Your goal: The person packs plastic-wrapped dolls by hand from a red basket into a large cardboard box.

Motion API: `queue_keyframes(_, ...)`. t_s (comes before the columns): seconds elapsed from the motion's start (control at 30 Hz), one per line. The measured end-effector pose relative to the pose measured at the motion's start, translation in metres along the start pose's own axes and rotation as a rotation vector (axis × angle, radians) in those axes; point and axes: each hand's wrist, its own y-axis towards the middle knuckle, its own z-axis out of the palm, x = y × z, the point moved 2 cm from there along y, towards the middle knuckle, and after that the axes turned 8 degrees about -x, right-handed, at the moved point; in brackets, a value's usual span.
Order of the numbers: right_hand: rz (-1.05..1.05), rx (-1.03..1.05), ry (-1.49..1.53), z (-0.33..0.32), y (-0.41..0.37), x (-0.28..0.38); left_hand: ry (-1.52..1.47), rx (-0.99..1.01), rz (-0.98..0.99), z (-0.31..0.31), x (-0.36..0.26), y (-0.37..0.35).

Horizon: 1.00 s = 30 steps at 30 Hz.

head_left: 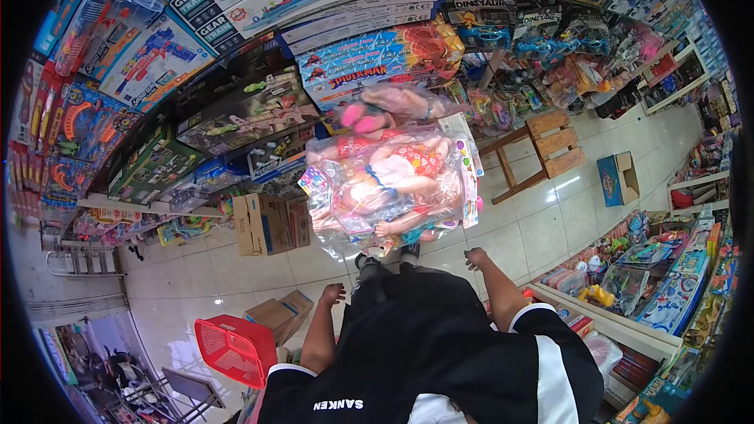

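My left hand (334,294) hangs low at my left side, its fingers curled in with nothing visible in them. On the other side, my right hand (475,258) is also loosely closed and seems to hold nothing. Neither hand touches the goods. In front of me, above my shoes, is a pile of baby dolls (400,173) in clear plastic bags. Bare limbs, red patterned clothes and printed cards show through the wrap. Another bagged doll (393,100) with pink shoes lies behind the pile. What supports the dolls is hidden.
A wooden stool (554,145) stands right of the dolls, with a blue open box (618,179) beyond. Cardboard boxes (267,224) and a red plastic basket (232,352) are at left. Boxed toys (385,59) line the back; a low toy display (628,306) borders my right.
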Motion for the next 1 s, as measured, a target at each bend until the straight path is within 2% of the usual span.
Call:
queue_keyframes(0.13, -0.029, -0.028, 0.012, 0.002, -0.006, 0.007, -0.012, 0.019, 0.115, 0.002, -0.018, 0.004)
queue_keyframes(0.37, -0.090, -0.054, 0.015, 0.006, -0.017, 0.021, -0.031, 0.021, 0.123, 0.003, -0.037, 0.000)
queue_keyframes(1.0, -0.041, -0.054, 0.004, 0.065, -0.061, -0.004, -0.044, 0.040, 0.085, -0.031, 0.041, 0.018)
